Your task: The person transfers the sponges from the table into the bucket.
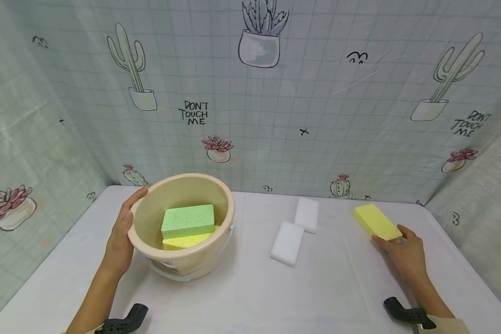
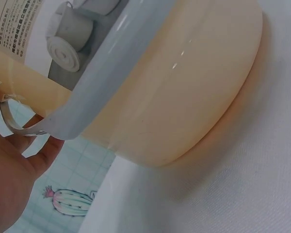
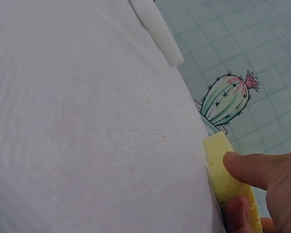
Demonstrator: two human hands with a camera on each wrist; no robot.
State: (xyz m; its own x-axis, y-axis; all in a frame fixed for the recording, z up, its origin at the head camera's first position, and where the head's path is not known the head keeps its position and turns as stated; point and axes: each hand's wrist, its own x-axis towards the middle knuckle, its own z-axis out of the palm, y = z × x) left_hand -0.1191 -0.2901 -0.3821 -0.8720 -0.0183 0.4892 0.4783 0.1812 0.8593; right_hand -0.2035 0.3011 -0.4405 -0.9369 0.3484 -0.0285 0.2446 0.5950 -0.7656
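Observation:
At the left, a cream bucket (image 1: 183,184) stands on the table, its mouth turned toward me. Inside it, a green sponge (image 1: 188,221) lies on top of a yellow one (image 1: 183,242). My left hand (image 1: 120,234) grips the bucket's left side at the rim; in the left wrist view its fingers are near the end of the pale handle (image 2: 104,82). Far to the right, my right hand (image 1: 404,253) pinches the near end of another yellow sponge (image 1: 376,221). The right wrist view shows the thumb pressed on that sponge (image 3: 222,167), low by the table.
Two white sponges (image 1: 287,243) lie on the white tablecloth (image 1: 250,301) between the bucket and my right hand, one partly beside the other. A printed curtain (image 1: 267,102) with cacti hangs behind the table and along both sides.

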